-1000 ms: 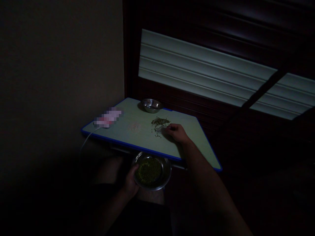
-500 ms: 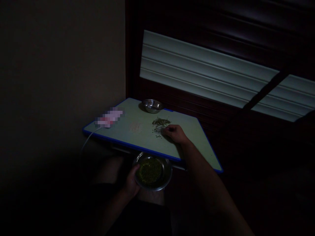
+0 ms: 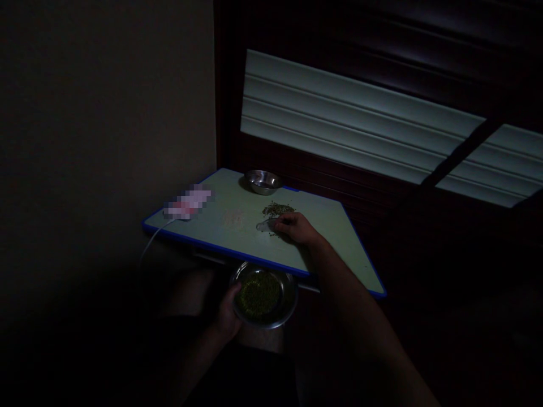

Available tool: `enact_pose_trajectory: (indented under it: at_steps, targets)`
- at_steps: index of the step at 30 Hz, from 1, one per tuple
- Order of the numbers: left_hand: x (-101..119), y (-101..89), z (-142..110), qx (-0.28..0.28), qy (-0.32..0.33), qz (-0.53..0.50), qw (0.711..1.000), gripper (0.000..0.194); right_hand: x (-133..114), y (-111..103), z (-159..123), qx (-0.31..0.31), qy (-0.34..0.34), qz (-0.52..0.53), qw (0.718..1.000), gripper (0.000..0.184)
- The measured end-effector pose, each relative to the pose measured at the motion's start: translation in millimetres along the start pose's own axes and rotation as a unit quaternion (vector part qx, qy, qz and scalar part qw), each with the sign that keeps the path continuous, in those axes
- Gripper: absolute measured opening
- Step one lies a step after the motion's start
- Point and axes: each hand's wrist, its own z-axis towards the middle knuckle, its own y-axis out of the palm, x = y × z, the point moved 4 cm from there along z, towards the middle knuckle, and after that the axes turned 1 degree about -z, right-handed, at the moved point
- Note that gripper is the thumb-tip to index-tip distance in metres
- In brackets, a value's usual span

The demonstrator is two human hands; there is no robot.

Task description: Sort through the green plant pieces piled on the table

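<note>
head view: left hand (image 3: 229, 316) is gripping a shiny round metal bowl (image 3: 289, 291) by its left side, thumb lying over the rim. bowl is sitting below the near edge of the pale green, blue-edged tabletop (image 3: 331, 226), above the person's bare leg (image 3: 263, 340); can't tell if bowl and leg are touching. small round green grains (image 3: 257, 297) are filling much of its bottom.

right hand (image 3: 297, 228) is reaching over the tabletop, grip closed: thumb and fingers are pinching a small clear, whitish, flat-looking piece (image 3: 265, 225). its exact shape is getting lost in the dark. piece is pointing left, just on the near side of a loose patch of small dark green grains (image 3: 278, 209); a few strays are lying nearer the person.

second shiny round metal bowl (image 3: 263, 182) is standing upright at the far edge. pink-and-white pixelated item (image 3: 189, 203) is lying at the left, white thin cable (image 3: 149, 244) hanging off the edge beside it.
</note>
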Motion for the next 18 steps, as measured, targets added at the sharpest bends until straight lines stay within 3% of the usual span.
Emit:
enact_pose_trajectory:
  at_steps: [9,18]
  targets:
    - [2,1.7,-2,-0.011,-0.001,0.012,1.0,0.029,-2,-4,-10,-0.059,0.021,0.04,0.997,0.031]
    - [0,-0.8,3,-0.009,0.011,0.005,1.0,0.028,12,-31,-22,0.059,0.092,0.054,0.993,0.03]
